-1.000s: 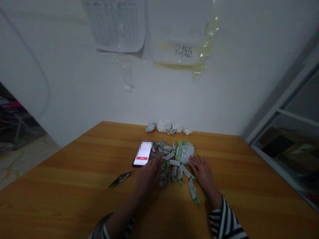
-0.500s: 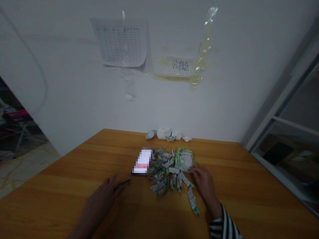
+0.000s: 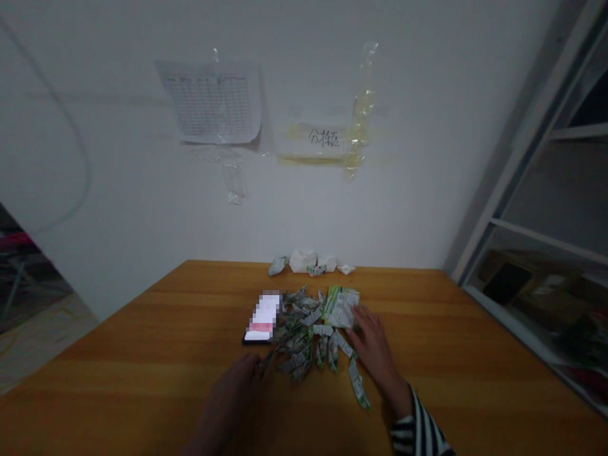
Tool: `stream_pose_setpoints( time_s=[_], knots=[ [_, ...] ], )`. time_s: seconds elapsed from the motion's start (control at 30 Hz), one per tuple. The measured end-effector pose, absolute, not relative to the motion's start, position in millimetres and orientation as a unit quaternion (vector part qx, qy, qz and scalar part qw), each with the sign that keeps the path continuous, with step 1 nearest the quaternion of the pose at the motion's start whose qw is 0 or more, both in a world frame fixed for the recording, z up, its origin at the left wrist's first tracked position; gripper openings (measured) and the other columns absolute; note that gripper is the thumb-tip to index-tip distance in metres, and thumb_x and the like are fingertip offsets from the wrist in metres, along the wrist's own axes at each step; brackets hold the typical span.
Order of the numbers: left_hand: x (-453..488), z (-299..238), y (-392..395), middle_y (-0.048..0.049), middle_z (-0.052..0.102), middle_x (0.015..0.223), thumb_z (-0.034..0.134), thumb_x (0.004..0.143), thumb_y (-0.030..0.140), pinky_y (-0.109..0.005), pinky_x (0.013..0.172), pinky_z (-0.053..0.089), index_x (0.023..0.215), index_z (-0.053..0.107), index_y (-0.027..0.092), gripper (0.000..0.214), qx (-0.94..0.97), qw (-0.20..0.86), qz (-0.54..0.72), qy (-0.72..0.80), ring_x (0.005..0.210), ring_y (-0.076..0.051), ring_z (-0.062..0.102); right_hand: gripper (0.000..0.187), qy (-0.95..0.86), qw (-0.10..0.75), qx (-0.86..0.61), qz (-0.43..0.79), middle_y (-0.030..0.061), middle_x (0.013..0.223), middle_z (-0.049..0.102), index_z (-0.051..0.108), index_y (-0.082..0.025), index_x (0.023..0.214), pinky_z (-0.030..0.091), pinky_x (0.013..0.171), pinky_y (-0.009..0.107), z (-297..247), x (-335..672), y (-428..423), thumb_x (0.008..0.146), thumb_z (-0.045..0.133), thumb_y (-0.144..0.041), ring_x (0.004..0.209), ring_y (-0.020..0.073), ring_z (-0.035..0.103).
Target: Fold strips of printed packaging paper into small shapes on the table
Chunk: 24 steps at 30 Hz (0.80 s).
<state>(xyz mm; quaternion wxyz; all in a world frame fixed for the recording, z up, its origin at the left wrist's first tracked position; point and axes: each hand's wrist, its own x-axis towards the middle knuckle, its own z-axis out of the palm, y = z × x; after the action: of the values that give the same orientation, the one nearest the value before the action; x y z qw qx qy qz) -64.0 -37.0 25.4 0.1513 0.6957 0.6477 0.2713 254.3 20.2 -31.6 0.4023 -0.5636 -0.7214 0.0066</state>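
My left hand is closed on a thin, dark, pointed object whose kind I cannot make out. Its tip reaches the lower left edge of a heap of small white and green packets. My right hand has its fingers apart, with the fingertips at the right edge of a larger flat green and white packet. That packet lies flat behind the heap's right side. One small strip-like packet lies apart, below my right hand.
A phone with a lit, blurred screen lies left of the heap. Crumpled white papers and small wrappers sit along the wall at the table's back edge. A metal-framed shelf stands at the right.
My left hand has moved right with the thin dark object, up to the heap. My right hand's fingers have spread at the larger packet. The camera view has shifted slightly.
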Motion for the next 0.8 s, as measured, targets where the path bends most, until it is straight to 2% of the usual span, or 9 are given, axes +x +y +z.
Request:
stream_pose_setpoints(
  time_s=[0.1, 0.17, 0.33, 0.4, 0.43, 0.53, 0.63, 0.7, 0.8],
  knots=[
    [-54, 33, -32, -0.0063, 0.071, 0.080, 0.041, 0.088, 0.041, -0.031, 0.060, 0.052, 0.087, 0.059, 0.021, 0.027, 0.673, 0.261, 0.296, 0.625, 0.068, -0.022, 0.069, 0.041, -0.708, 0.441, -0.551, 0.011, 0.0106, 0.139, 0.055, 0.053, -0.022, 0.134, 0.028, 0.111, 0.056, -18, 244, 8, 0.094, 0.049, -0.030, 0.132, 0.0284, 0.044],
    [-46, 37, -25, -0.0054, 0.069, 0.081, 0.041, 0.088, 0.046, -0.028, 0.055, 0.052, 0.086, 0.053, 0.020, 0.029, 0.646, 0.365, 0.342, 0.577, 0.062, -0.019, 0.069, 0.039, -0.716, 0.454, -0.529, 0.035, 0.0106, 0.137, 0.056, 0.055, -0.023, 0.132, 0.034, 0.109, 0.053, -10, 238, 0, 0.094, 0.049, -0.029, 0.131, 0.0278, 0.044],
    [-22, 35, -2, 0.0018, 0.065, 0.065, 0.058, 0.076, 0.056, -0.022, 0.039, 0.041, 0.102, 0.052, 0.020, 0.046, 0.582, 0.486, 0.412, 0.505, 0.042, -0.014, 0.058, 0.030, -0.740, 0.451, -0.485, 0.112, 0.0105, 0.115, 0.067, 0.063, -0.022, 0.120, 0.047, 0.097, 0.042, 3, 219, -16, 0.094, 0.050, -0.025, 0.111, 0.0245, 0.058],
    [-12, 32, 3, 0.0001, 0.066, 0.066, 0.064, 0.073, 0.053, -0.023, 0.041, 0.042, 0.099, 0.058, 0.018, 0.044, 0.567, 0.515, 0.415, 0.491, 0.044, -0.014, 0.057, 0.029, -0.744, 0.443, -0.483, 0.131, 0.0103, 0.112, 0.068, 0.062, -0.021, 0.120, 0.048, 0.094, 0.039, 7, 213, -20, 0.094, 0.050, -0.025, 0.107, 0.0239, 0.059],
    [-7, 31, 4, -0.0013, 0.068, 0.070, 0.068, 0.070, 0.050, -0.024, 0.048, 0.045, 0.096, 0.061, 0.017, 0.042, 0.561, 0.519, 0.431, 0.479, 0.052, -0.015, 0.060, 0.029, -0.746, 0.435, -0.485, 0.135, 0.0101, 0.111, 0.068, 0.062, -0.021, 0.120, 0.047, 0.094, 0.039, 8, 212, -21, 0.094, 0.049, -0.025, 0.107, 0.0239, 0.059],
    [3, 28, 2, -0.0002, 0.066, 0.068, 0.071, 0.069, 0.045, -0.025, 0.055, 0.047, 0.099, 0.063, 0.017, 0.042, 0.514, 0.573, 0.442, 0.461, 0.058, -0.015, 0.061, 0.023, -0.741, 0.398, -0.524, 0.137, 0.0090, 0.104, 0.070, 0.066, -0.021, 0.108, 0.046, 0.091, 0.037, 14, 221, -22, 0.093, 0.050, -0.028, 0.102, 0.0245, 0.060],
    [6, 24, -1, 0.0025, 0.063, 0.063, 0.069, 0.074, 0.043, -0.023, 0.050, 0.044, 0.107, 0.061, 0.018, 0.043, 0.442, 0.645, 0.428, 0.453, 0.051, -0.012, 0.056, 0.021, -0.697, 0.343, -0.609, 0.159, 0.0064, 0.086, 0.071, 0.066, -0.020, 0.090, 0.047, 0.070, 0.030, 20, 243, -22, 0.092, 0.050, -0.033, 0.078, 0.0213, 0.064],
    [6, 20, -1, 0.0038, 0.059, 0.060, 0.073, 0.071, 0.042, -0.020, 0.046, 0.040, 0.103, 0.061, 0.017, 0.042, 0.409, 0.677, 0.433, 0.431, 0.046, -0.010, 0.052, 0.026, -0.679, 0.286, -0.656, 0.165, 0.0049, 0.076, 0.070, 0.064, -0.019, 0.083, 0.043, 0.061, 0.027, 22, 257, -24, 0.091, 0.050, -0.040, 0.069, 0.0201, 0.064],
    [7, 14, 3, 0.0073, 0.048, 0.052, 0.075, 0.069, 0.048, -0.016, 0.039, 0.029, 0.087, 0.058, 0.016, 0.040, 0.381, 0.697, 0.460, 0.396, 0.040, -0.005, 0.041, 0.030, -0.691, 0.180, -0.681, 0.161, 0.0054, 0.075, 0.071, 0.066, -0.020, 0.080, 0.037, 0.057, 0.026, 22, 262, -30, 0.086, 0.057, -0.048, 0.068, 0.0208, 0.065]
  ],
)
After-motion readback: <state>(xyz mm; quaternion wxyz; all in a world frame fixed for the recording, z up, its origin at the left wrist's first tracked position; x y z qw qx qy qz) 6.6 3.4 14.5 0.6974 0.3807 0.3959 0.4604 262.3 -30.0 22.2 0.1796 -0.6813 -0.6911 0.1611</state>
